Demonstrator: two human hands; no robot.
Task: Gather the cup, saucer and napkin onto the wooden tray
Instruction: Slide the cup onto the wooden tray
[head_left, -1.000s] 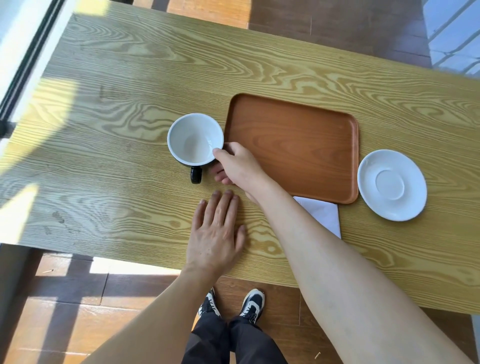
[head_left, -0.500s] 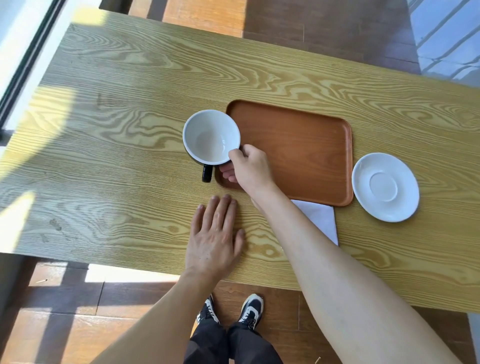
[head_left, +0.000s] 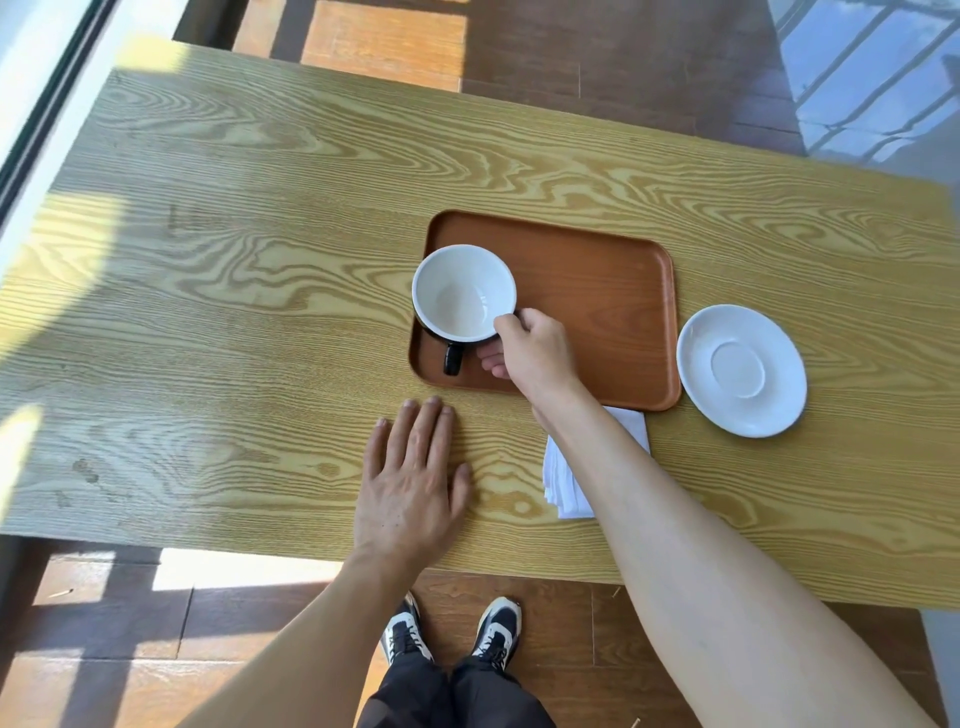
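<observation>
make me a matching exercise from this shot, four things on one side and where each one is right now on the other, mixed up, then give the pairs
Things
1. cup
2. saucer
3. napkin
4. left hand

Places
A. flat on the bare table, near the front edge, holding nothing
B. on the table just right of the wooden tray, not on it
C. over the tray's left end, gripped at the rim by the right hand
D. on the table in front of the tray, partly hidden under the right forearm

Pairs: 1-C, 2-B, 3-D, 4-A
</observation>
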